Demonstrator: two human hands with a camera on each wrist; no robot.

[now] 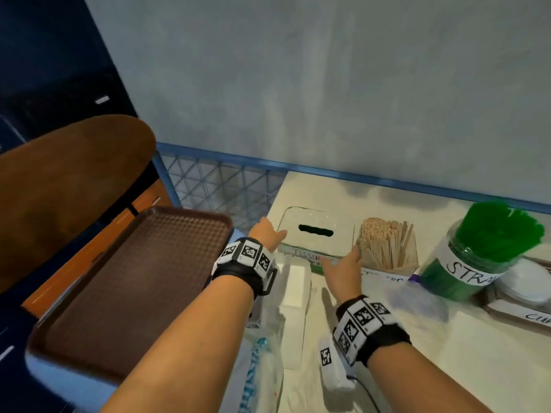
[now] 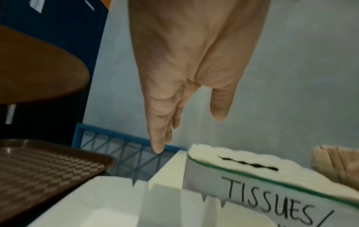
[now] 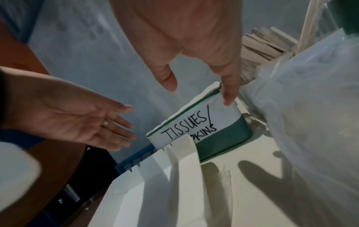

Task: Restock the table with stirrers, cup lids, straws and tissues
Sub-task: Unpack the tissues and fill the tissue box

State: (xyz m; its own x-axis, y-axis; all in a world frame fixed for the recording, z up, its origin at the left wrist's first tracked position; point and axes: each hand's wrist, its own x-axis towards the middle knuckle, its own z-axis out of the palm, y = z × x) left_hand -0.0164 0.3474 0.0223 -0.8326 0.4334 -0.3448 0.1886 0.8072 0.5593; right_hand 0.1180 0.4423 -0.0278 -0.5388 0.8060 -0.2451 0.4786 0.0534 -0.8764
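While we're reaching both hands in, the tissue box point(image 1: 310, 236) is sitting mid-frame in the head view, long axis running left-right. Our left hand point(image 1: 267, 234) is hovering relaxed just off its left end. Our right hand point(image 1: 343, 271) is nearer, fingers point(image 3: 230, 92) touching the right front corner, not gripping. Inside we're seeing white tissue under the slot; stirrers point(image 1: 387, 242) and straws point(image 1: 495, 228) are filling their containers further right.

Rear wall point(image 1: 328, 84): plain pale grey-blue plaster (evenly lit). Blue wire-mesh rail point(image 1: 220, 180) borders the white desk point(image 1: 447, 353); brown chair point(image 1: 68, 180) stands left.
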